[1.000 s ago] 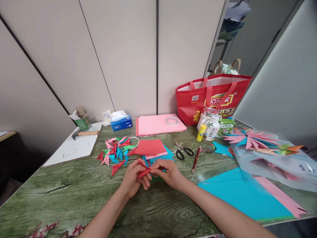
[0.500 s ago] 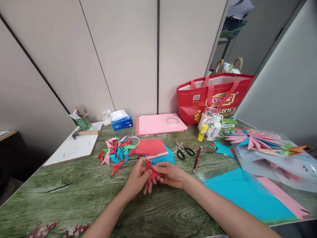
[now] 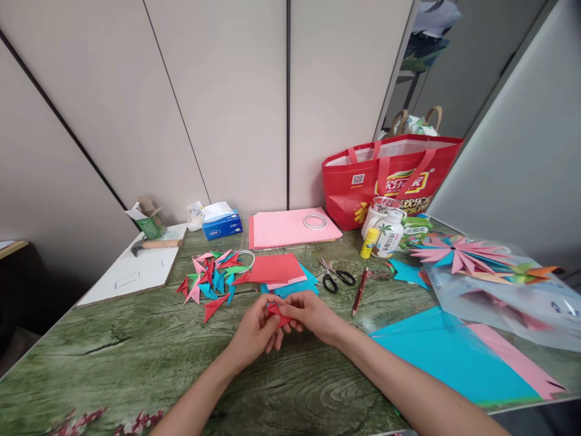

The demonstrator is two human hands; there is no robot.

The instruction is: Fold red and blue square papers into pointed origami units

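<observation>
At the far left a hammer (image 3: 154, 244) lies on a white board (image 3: 131, 275), with a blue tissue box (image 3: 222, 225) behind it by the wall. Next comes a loose pile of folded paper points (image 3: 209, 278) in red, pink, blue and green on the green table (image 3: 113, 357). Near the table's middle the left hand (image 3: 254, 332) and the right hand (image 3: 309, 315) meet just above the surface. Both pinch a small folded red paper piece (image 3: 275, 311) between thumbs and fingertips, the fingers closed tight on it so that most of it is hidden. Just behind the hands lies a stack of red sheets (image 3: 276, 267) over blue ones. To the right lie black scissors (image 3: 336, 279) and a red pen (image 3: 359, 291), then a large blue sheet (image 3: 447, 354), with a red bag (image 3: 393, 175) at the back.
</observation>
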